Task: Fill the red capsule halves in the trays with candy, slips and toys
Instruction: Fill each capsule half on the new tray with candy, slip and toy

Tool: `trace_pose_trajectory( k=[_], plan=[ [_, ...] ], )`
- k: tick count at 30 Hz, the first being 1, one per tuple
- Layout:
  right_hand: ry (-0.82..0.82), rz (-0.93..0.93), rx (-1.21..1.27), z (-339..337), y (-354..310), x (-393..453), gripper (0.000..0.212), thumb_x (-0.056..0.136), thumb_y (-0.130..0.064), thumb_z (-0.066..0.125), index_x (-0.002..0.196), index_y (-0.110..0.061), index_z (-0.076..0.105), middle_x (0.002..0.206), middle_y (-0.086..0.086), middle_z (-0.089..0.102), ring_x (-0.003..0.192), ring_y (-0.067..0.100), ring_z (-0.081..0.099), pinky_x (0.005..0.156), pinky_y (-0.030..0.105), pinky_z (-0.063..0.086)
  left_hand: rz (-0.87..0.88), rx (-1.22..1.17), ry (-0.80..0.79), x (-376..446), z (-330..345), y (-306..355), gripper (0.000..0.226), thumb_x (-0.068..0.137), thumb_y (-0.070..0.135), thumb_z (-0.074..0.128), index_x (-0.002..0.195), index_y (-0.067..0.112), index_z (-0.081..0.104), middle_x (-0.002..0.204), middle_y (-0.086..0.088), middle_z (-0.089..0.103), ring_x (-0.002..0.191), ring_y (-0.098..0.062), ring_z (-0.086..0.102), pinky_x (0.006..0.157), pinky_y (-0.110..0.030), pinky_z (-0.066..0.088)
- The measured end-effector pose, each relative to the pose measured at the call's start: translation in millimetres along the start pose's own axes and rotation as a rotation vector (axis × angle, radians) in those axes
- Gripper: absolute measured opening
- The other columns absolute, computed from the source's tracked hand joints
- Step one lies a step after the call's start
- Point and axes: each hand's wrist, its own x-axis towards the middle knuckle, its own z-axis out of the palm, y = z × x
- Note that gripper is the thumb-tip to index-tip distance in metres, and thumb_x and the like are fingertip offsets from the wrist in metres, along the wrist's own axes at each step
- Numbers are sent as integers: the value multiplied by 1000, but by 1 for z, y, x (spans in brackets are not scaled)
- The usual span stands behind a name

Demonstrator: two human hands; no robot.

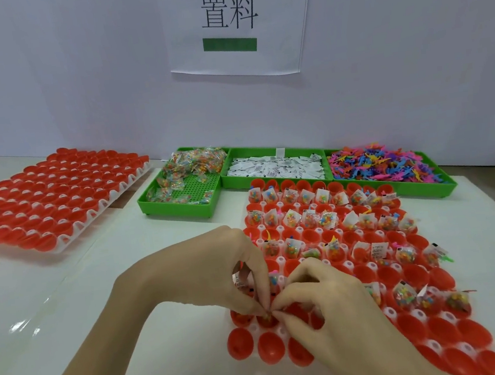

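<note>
Over the near tray (403, 311), left hand (218, 269) and right hand (328, 304) both pinch a candy packet (267, 316).

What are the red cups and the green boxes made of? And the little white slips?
Red capsule halves: probably thin plastic, smooth and glossy, catching light. Green bins: likely hard moulded plastic, one with a perforated grid floor. White slips: look like folded printed paper, matte, though a film wrapper can't be ruled out.
</note>
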Motion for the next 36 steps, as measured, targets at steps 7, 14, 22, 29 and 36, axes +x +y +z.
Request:
trace_pose_trajectory(
  k=[7, 14, 22, 29, 36],
  plan=[
    [67, -41, 57, -8, 2, 0, 6, 86, -38, 78, 88, -34, 83, 90, -19, 60, 83, -10, 56, 68, 3, 39, -7, 65, 8, 3, -2, 1, 9, 81, 27, 85, 89, 24, 82, 89, 15, 70, 84, -13, 65, 80, -32, 53],
    [292, 8, 256, -33, 8, 3, 33, 91, -53, 61, 69, -34, 78, 86, -11, 70, 48, 5, 49, 49, 9, 35, 72, 33, 71, 5, -11, -19, 8, 86, 34, 82, 91, 28, 81, 89, 9, 71, 77, -15, 61, 71, -38, 52],
    [465, 135, 424, -58, 29, 13, 38, 94, -45, 60, 64, -29, 76, 64, -11, 63, 40, 5, 38, 47, 12, 34, -179, 76, 945, 27, -24, -85, 10, 96, 33, 69, 96, 28, 77, 96, 12, 72, 83, -6, 63, 70, -19, 46],
    [552, 165, 411, -63, 47, 15, 42, 98, -44, 59, 62, -27, 74, 66, -2, 68, 48, 5, 50, 62, 10, 41, -479, 313, 895, 39, -40, -124, 27, 103, 28, 59, 111, 9, 76, 118, -8, 73, 105, -28, 65, 79, -33, 43],
    [626, 184, 453, -67, 53, 12, 43, 98, -46, 57, 65, -26, 74, 52, -16, 57, 46, 3, 51, 72, 18, 45, -677, 565, 703, 61, -78, -134, 31, 98, 30, 67, 92, 1, 77, 91, -16, 76, 76, -25, 65, 66, -33, 49]
  ],
)
